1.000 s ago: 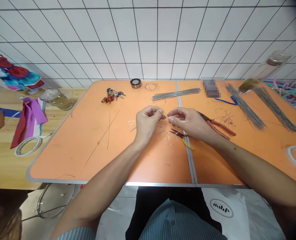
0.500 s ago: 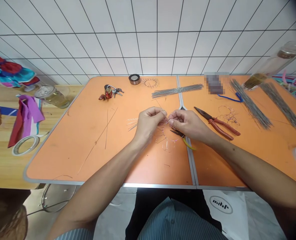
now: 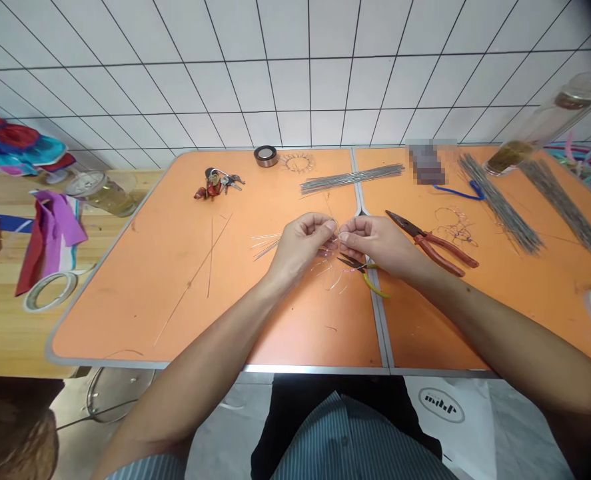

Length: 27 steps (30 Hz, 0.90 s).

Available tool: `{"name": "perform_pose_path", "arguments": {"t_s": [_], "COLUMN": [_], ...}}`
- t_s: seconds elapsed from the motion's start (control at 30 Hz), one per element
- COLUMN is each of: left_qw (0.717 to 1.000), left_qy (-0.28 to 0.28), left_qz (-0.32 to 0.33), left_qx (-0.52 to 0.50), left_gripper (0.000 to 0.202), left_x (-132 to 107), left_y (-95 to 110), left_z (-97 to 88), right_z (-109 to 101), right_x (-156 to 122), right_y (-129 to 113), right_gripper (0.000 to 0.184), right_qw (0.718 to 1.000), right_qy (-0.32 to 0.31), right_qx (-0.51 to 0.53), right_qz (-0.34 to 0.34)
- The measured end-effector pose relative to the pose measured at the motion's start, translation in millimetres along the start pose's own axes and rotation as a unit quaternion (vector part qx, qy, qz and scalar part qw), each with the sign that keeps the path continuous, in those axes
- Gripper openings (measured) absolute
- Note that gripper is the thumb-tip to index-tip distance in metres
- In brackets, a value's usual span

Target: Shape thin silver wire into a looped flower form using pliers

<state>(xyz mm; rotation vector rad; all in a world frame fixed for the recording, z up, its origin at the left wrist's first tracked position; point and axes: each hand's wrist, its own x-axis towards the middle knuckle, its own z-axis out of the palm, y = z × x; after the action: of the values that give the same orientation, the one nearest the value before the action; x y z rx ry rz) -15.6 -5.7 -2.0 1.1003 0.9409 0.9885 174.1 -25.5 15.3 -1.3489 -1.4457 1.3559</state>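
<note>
My left hand (image 3: 300,245) and my right hand (image 3: 375,243) meet fingertip to fingertip over the middle of the orange table (image 3: 185,320). Both pinch a thin wire piece (image 3: 332,220) whose end sticks up between them. Looped wire petals (image 3: 331,275) hang and lie just below the hands. Small yellow-handled pliers (image 3: 368,272) lie under my right hand. Red-handled pliers (image 3: 432,243) lie to its right.
A bundle of straight wires (image 3: 350,179) lies behind the hands, with more bundles (image 3: 500,207) at the right. Keys (image 3: 215,183), a tape roll (image 3: 266,155) and a wire ring (image 3: 298,162) sit at the back. Loose long wires (image 3: 200,263) lie left. A jar (image 3: 102,193) and fabric (image 3: 50,233) are on the side bench.
My hands have drawn closer together, fingertips now touching around the wire. The wire petals shifted a little beneath them. The view tilted slightly.
</note>
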Motion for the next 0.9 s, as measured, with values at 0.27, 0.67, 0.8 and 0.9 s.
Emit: {"name": "perform_pose_path", "arguments": {"t_s": [0.27,0.67,0.8,0.9], "left_qw": [0.983,0.996,0.976,0.979], "left_qy": [-0.009,0.002,-0.038,-0.040], "left_qz": [-0.146,-0.053,-0.161,-0.149], "left_qx": [-0.110,-0.078,-0.139,-0.133], "left_gripper": [0.047,0.034,0.028,0.025], "left_x": [2.0,0.1,3.4,2.7], "left_y": [0.9,-1.7,-3.7,-6.4], "left_z": [-0.5,2.8,2.9,4.2], "right_z": [-2.8,2.2,4.4,4.0], "right_x": [2.6,2.1,2.0,3.0], "right_y": [1.3,5.7,4.3,5.1], "right_gripper": [0.016,0.018,0.017,0.017], "right_qw": [0.996,0.992,0.991,0.992], "right_qy": [0.044,0.080,0.091,0.092], "right_qx": [-0.035,-0.012,0.006,0.008], "right_qz": [-0.071,-0.093,-0.095,-0.088]}}
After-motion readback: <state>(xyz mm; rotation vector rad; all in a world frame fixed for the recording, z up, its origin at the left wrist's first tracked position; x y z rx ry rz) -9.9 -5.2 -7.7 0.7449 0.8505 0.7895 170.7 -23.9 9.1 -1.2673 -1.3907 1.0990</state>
